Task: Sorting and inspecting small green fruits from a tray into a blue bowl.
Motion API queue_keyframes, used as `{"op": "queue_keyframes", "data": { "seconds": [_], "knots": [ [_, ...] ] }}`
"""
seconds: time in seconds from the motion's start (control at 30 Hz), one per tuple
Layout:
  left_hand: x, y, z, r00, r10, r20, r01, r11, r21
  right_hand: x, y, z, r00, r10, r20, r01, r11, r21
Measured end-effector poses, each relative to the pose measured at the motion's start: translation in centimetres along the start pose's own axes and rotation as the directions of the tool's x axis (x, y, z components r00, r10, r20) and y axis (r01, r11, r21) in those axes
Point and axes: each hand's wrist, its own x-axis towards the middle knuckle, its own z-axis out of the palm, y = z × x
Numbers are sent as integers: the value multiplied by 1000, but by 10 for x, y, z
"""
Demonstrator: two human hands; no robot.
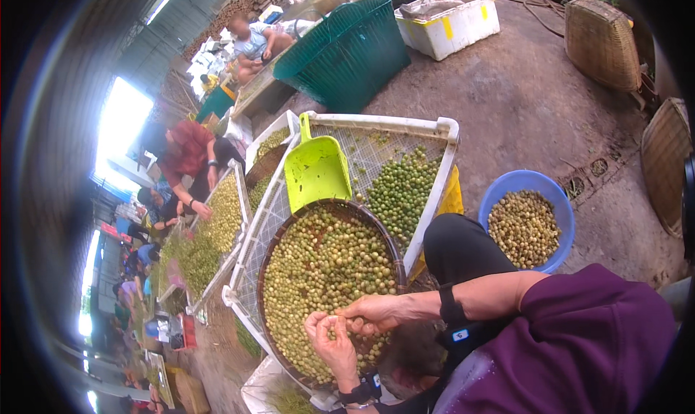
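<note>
Taking the middle of the round woven basket (399,262) as the centre of the dial, the left hand (331,341) and right hand (371,314) meet at about 5 o'clock, above the pale green fruits (311,254) that fill it. Their fingers are curled and the fingertips come together; I cannot tell whether a fruit is clamped between them. Each wrist wears a dark strap. The basket overlaps a white-framed mesh tray (391,126). At 12 o'clock a lime-green scoop (318,171) lies on the mesh, its handle pointing away, and at 1 o'clock darker green fruits (405,189) spread there. A blue basin (532,180) of yellow-brown fruits (523,229) stands on the floor (507,124) at 2 o'clock. Farther off, a teal basket (355,66) stands at 12 o'clock and a co-worker in dark red (190,153) reaches over other trays toward 10 o'clock.
</note>
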Motion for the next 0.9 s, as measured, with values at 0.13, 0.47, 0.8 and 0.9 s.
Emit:
{"op": "queue_keyframes", "data": {
  "seconds": [0.13, 0.47, 0.8, 0.9],
  "knots": [
    [-2, 9, 2, 1000, -13, 15, 12, 999, 46, 3, 0, -5, 999, -25, -28, 25, 999, 22],
    [-10, -39, -70, 994, 74, -85, -23, 874, 486, -34, -62, -5, 833, -446, -328, 472, 882, -1],
    [-34, -69, -186, 959, 26, -281, 237, 470, 850, -70, -100, -54, 588, -529, -612, 771, 595, 227],
    [-25, -111, -213, 979, 39, -198, 148, 529, 836, -63, -99, -61, 521, -600, -607, 817, 556, 152]
  ]
}}
